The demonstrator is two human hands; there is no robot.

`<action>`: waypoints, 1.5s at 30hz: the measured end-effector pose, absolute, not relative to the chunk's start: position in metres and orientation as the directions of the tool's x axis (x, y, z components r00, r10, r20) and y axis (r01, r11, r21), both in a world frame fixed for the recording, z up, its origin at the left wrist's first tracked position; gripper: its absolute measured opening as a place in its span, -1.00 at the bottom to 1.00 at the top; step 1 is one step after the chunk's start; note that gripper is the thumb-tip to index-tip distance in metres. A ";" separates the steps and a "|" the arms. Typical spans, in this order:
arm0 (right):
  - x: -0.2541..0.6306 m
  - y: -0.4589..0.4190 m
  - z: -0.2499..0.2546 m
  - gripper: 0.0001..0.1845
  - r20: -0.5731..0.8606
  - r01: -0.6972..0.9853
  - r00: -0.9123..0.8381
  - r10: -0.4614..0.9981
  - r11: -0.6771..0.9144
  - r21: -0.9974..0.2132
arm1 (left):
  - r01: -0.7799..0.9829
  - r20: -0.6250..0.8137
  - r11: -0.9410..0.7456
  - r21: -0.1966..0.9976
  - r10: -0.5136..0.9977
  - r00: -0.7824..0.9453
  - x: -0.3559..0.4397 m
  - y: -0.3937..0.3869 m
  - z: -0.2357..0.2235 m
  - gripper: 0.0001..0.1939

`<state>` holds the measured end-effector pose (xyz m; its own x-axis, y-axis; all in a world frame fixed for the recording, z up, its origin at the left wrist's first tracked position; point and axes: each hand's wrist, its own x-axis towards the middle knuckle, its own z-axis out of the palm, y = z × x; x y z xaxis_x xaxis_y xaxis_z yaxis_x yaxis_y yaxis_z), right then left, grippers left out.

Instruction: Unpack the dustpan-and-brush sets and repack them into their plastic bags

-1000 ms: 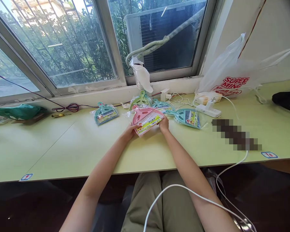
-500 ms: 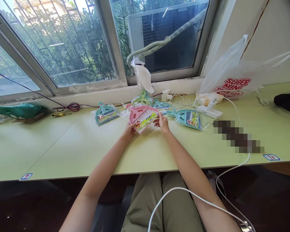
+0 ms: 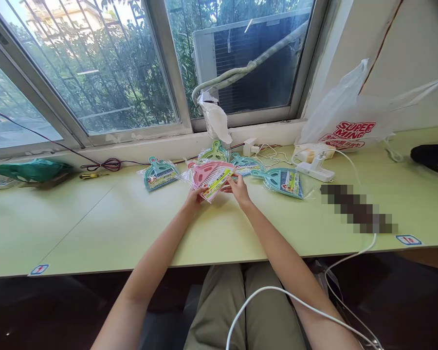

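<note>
A pink mini dustpan-and-brush set point(image 3: 209, 174) in a clear wrapper lies on the pale green table point(image 3: 131, 228) in front of me. My left hand point(image 3: 193, 198) pinches its near left corner. My right hand point(image 3: 237, 188) grips its near right edge with curled fingers. Around it lie more wrapped sets: a teal one point(image 3: 159, 174) to the left, a green one point(image 3: 214, 152) behind, a teal one point(image 3: 245, 163) behind right, and a teal one point(image 3: 282, 180) at the right.
A white power strip point(image 3: 315, 168) with cables and a white plastic bag point(image 3: 350, 116) stand at the back right. A green bag point(image 3: 29, 170) and a screwdriver point(image 3: 91, 175) lie at the back left. A white cable point(image 3: 299, 301) crosses my lap. Windows run behind the table.
The pink set has swung its handle to the left and moved slightly away from me. My right hand has shifted left along its near edge; my left hand stays on the left corner.
</note>
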<state>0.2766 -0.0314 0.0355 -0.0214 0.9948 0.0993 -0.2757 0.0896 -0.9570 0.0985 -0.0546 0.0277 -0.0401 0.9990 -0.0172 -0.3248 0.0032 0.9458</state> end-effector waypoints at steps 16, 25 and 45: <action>0.267 -0.035 0.030 -0.37 0.131 -0.482 -0.052 0.990 0.090 -0.871 | -0.326 -0.053 0.015 0.945 0.993 -0.110 0.101 -0.056 0.031 -0.45; 0.267 -0.025 0.020 -0.74 0.091 -0.477 -0.263 0.961 -0.048 -0.878 | -0.345 -0.067 0.040 0.938 0.996 -0.067 0.101 -0.058 0.031 -0.49; 0.277 -0.012 0.018 -0.62 -0.043 -0.572 -0.126 0.991 -0.108 -0.813 | -0.201 0.013 0.012 0.979 0.992 0.125 0.109 -0.066 0.030 -0.28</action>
<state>0.2770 -0.0118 0.0176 -0.1263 0.9911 -0.0426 -0.5718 -0.1079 -0.8133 0.1090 -0.0655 0.0300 0.1246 0.9921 0.0133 -0.2012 0.0121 0.9795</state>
